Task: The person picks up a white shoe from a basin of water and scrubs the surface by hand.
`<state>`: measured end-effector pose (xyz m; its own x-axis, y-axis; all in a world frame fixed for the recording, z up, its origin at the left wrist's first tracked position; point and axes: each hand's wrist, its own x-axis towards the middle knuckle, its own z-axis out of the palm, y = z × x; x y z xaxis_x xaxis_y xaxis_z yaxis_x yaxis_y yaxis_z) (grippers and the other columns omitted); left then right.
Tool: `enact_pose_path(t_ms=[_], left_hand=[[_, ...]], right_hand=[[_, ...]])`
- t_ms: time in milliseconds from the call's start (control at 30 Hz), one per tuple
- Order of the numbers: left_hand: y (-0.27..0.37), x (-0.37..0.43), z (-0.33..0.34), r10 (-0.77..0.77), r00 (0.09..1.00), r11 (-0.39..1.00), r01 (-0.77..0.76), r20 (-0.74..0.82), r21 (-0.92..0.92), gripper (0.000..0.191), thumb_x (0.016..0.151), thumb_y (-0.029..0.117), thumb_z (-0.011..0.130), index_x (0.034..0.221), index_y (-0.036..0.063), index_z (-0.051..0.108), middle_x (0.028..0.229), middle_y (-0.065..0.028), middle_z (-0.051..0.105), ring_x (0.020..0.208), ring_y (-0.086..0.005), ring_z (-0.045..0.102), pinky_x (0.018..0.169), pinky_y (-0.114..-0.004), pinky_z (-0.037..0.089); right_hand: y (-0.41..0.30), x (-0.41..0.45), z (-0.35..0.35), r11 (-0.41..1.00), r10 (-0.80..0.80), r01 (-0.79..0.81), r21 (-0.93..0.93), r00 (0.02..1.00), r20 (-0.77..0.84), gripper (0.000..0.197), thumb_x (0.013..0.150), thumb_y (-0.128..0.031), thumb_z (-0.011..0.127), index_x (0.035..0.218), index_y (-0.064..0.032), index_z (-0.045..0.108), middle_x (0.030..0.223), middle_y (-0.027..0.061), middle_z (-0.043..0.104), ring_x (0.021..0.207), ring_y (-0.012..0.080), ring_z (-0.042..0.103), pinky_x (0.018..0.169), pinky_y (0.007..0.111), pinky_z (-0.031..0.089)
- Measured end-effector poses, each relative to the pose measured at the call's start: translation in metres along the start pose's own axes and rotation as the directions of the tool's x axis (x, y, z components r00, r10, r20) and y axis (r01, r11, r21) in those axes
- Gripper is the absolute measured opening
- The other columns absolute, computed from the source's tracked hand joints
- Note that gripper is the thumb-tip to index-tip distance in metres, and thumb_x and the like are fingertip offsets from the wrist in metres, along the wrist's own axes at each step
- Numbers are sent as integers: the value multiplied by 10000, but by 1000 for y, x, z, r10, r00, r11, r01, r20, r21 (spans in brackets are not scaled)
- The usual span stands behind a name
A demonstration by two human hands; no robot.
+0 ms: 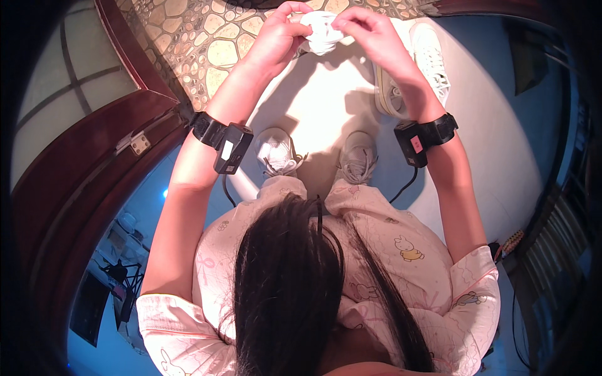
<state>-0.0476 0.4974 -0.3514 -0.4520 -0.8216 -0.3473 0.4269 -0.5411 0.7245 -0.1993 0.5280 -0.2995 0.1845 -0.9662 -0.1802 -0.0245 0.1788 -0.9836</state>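
Out in front of me, between both hands, is a crumpled white cloth item (323, 32), perhaps a sock; its exact form is hard to make out. My left hand (288, 35) pinches its left side between thumb and fingers. At its right side, the fingertips and thumb of my right hand (363, 27) grip the fabric. Below and behind my right forearm stand a white lace-up sneaker (429, 58) and a second sneaker (390, 91), the latter partly hidden by the arm. Light-coloured laced shoes are on my feet, the left shoe (276, 149) and the right shoe (358, 155).
A dark red wooden door (94, 136) with glass panes and a metal hinge (140, 144) stands at the left. Pebble-patterned flooring (221, 51) meets a pale, brightly lit floor (489, 141). A dark slatted object (548, 239) lies at the right rim. Cables run from both wrist devices.
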Motion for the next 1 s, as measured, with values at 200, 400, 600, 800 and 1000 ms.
enact_pose_path(t_ms=[200, 400, 600, 800, 1000], left_hand=[[0, 1, -13, 41, 995, 978, -21, 96, -206, 197, 722, -15, 513, 918, 9, 501, 834, -104, 586, 792, -187, 582, 686, -277, 474], [6, -4, 3, -2, 997, 998, 7, 83, -60, 261, 721, -7, 517, 978, 4, 473, 886, -112, 583, 839, -197, 570, 707, -293, 471], [12, -14, 21, -67, 989, 980, 90, 132, -177, 469, 674, -43, 541, 1120, 42, 421, 1024, -121, 525, 862, -200, 552, 705, -297, 476], [-2, -5, 0, 13, 968, 998, -30, 251, 61, 628, 621, -58, 523, 1207, 75, 344, 1025, -104, 487, 804, -163, 534, 623, -250, 476], [16, -3, 2, -165, 945, 975, 113, 281, 193, 659, 625, -56, 524, 1233, 87, 315, 990, -97, 488, 780, -147, 532, 589, -225, 460]], right_hand=[[-13, -2, 11, 989, -145, 145, -8, 988, -52, 91, 810, -72, 492, 856, -11, 542, 736, 6, 506, 695, 86, 486, 604, 219, 390], [-10, -1, 1, 948, -249, 257, -188, 966, 66, 160, 784, -23, 451, 899, -13, 563, 757, 10, 524, 716, 87, 494, 620, 220, 398], [-3, -1, 7, 969, -71, 74, 236, 997, -19, 180, 774, 10, 456, 928, -15, 547, 823, 48, 536, 794, 119, 521, 688, 225, 416], [-4, 2, 9, 869, -327, 272, 414, 942, 69, 64, 773, 12, 480, 821, -24, 501, 839, 64, 526, 813, 120, 524, 691, 221, 416], [-3, -5, 4, 958, -36, 32, 285, 999, 7, 104, 784, -2, 465, 861, -27, 531, 836, 51, 539, 775, 107, 519, 688, 227, 415]])
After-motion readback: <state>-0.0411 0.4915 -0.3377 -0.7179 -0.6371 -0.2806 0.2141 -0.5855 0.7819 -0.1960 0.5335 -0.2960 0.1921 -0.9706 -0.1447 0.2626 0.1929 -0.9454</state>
